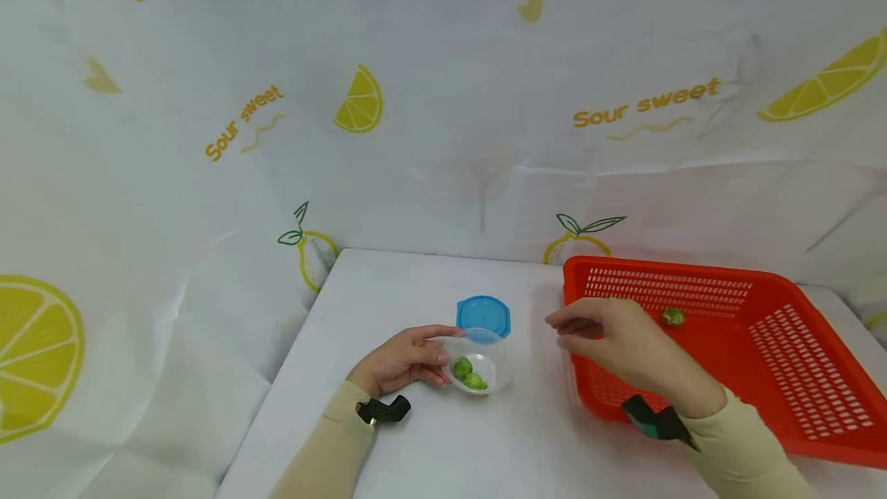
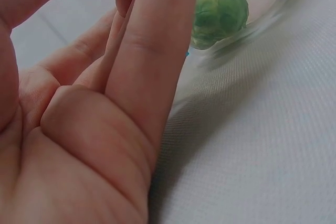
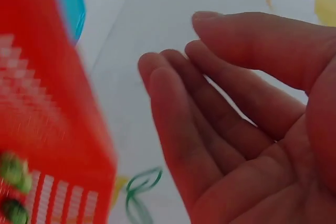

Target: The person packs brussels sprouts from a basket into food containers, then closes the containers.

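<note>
My left hand (image 1: pixel 405 360) grips the side of a small clear plastic bowl (image 1: pixel 500 376) on the white table. Inside the bowl lie two green Brussels sprouts (image 1: pixel 471 376), which also show at the top of the left wrist view as a round sprout (image 2: pixel 220 14) and part of another. Over the left edge of a red plastic basket (image 1: pixel 693 268) hovers my right hand (image 1: pixel 617 337), fingers loosely bent and nothing between them. One sprout (image 1: pixel 672 317) sits in the basket's far part; the right wrist view shows sprouts (image 3: pixel 14 171) in there too.
A blue lid (image 1: pixel 483 314) lies on the table just beyond the bowl. The basket takes up the table's right side. Behind the table hangs a white cloth (image 1: pixel 443 175) printed with lemons and lettering.
</note>
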Motion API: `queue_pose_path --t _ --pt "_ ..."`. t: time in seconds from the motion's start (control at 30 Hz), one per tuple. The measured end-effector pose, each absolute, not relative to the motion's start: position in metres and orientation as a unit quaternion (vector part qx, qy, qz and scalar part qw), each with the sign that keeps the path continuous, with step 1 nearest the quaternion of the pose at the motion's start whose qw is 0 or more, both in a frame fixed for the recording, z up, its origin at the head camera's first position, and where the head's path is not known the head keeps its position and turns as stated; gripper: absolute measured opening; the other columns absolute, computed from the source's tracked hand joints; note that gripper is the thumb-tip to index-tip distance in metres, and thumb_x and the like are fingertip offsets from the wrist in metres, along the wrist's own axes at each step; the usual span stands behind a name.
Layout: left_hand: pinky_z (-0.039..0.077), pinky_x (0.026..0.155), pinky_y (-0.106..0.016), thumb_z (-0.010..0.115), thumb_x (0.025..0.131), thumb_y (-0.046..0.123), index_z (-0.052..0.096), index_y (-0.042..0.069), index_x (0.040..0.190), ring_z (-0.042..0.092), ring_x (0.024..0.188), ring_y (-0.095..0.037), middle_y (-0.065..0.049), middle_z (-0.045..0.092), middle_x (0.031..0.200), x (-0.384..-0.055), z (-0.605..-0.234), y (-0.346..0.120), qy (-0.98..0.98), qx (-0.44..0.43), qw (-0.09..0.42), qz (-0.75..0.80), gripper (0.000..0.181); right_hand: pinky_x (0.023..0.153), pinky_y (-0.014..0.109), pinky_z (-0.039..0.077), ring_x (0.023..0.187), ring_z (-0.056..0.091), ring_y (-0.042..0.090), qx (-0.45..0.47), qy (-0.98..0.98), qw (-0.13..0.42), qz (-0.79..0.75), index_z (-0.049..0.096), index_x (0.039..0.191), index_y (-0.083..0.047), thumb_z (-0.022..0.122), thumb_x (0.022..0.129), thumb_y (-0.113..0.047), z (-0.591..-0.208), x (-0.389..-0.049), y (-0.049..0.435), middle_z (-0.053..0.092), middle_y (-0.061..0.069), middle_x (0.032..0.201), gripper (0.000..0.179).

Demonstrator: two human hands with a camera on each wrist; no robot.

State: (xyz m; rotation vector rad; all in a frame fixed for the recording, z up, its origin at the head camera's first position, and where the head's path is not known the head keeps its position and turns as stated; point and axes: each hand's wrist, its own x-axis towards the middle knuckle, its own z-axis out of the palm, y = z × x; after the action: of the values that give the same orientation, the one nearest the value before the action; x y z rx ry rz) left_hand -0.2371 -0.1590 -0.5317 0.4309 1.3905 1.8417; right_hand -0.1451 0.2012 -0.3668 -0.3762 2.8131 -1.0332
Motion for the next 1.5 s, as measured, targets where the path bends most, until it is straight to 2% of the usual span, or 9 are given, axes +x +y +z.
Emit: queue_pose_path --t 0.2,0.43,0.67,0.9,1.03,1.23,1.5 --pt "0.069 0.081 -0.031 0.063 0.103 -0.002 0.045 0.003 0.162 0.082 0.086 -0.019 -0.003 0.071 0.092 -0.236 -0.533 -0.162 0.540 0.169 0.390 0.727 0.061 0.086 0.028 0.062 0.107 0.075 0.017 -0.092 0.933 0.095 -0.336 0.079 0.129 -0.020 0.079 0.100 -0.035 -0.370 -0.172 0.267 0.080 0.000 0.122 0.033" --pt "0.069 0.081 -0.031 0.059 0.105 -0.003 0.046 0.004 0.162 0.082 0.086 -0.019 -0.007 0.072 0.099 -0.232 -0.534 -0.161 0.541 0.156 0.390 0.728 0.059 0.082 0.036 0.061 0.109 0.067 0.025 -0.033 0.942 0.121 -0.310 0.072 0.141 -0.013 0.072 0.105 -0.042 -0.392 -0.194 0.335 0.075 0.012 0.132 0.047" --pt "0.069 0.082 -0.030 0.061 0.105 -0.002 0.044 0.003 0.163 0.082 0.086 -0.019 -0.005 0.072 0.098 -0.231 -0.533 -0.164 0.539 0.159 0.392 0.728 0.060 0.094 0.058 0.060 0.113 0.069 0.029 -0.013 0.943 0.153 -0.295 0.069 0.143 -0.005 0.068 0.106 -0.044 -0.412 -0.202 0.380 0.078 0.012 0.126 0.054" --pt "0.069 0.082 -0.030 0.062 0.105 -0.001 0.043 0.002 0.163 0.082 0.086 -0.019 -0.009 0.075 0.106 -0.231 -0.533 -0.166 0.534 0.159 0.390 0.733 0.061 0.092 0.061 0.059 0.125 0.060 0.046 0.003 0.947 0.159 -0.280 0.068 0.143 -0.003 0.069 0.105 -0.047 -0.423 -0.208 0.404 0.067 0.028 0.141 0.058" --pt "0.069 0.081 -0.030 0.065 0.104 0.001 0.042 0.001 0.163 0.082 0.086 -0.020 -0.011 0.072 0.114 -0.230 -0.533 -0.169 0.539 0.156 0.386 0.732 0.063 0.094 0.064 0.057 0.127 0.057 0.052 0.008 0.944 0.163 -0.287 0.068 0.143 -0.001 0.067 0.106 -0.046 -0.433 -0.210 0.410 0.064 0.032 0.144 0.057" --pt "0.069 0.082 -0.031 0.062 0.105 -0.002 0.044 0.003 0.163 0.083 0.086 -0.021 -0.009 0.074 0.103 -0.231 -0.532 -0.166 0.540 0.155 0.383 0.733 0.061 0.091 0.063 0.058 0.122 0.059 0.052 0.029 0.946 0.172 -0.275 0.068 0.140 0.003 0.067 0.106 -0.047 -0.435 -0.213 0.418 0.066 0.034 0.139 0.061" --pt "0.069 0.082 -0.031 0.060 0.105 -0.002 0.045 0.004 0.162 0.083 0.085 -0.020 -0.006 0.078 0.095 -0.236 -0.531 -0.159 0.540 0.161 0.389 0.729 0.059 0.094 0.062 0.059 0.116 0.071 0.042 0.038 0.934 0.196 -0.296 0.069 0.136 0.008 0.066 0.108 -0.045 -0.435 -0.215 0.423 0.078 0.025 0.124 0.060"
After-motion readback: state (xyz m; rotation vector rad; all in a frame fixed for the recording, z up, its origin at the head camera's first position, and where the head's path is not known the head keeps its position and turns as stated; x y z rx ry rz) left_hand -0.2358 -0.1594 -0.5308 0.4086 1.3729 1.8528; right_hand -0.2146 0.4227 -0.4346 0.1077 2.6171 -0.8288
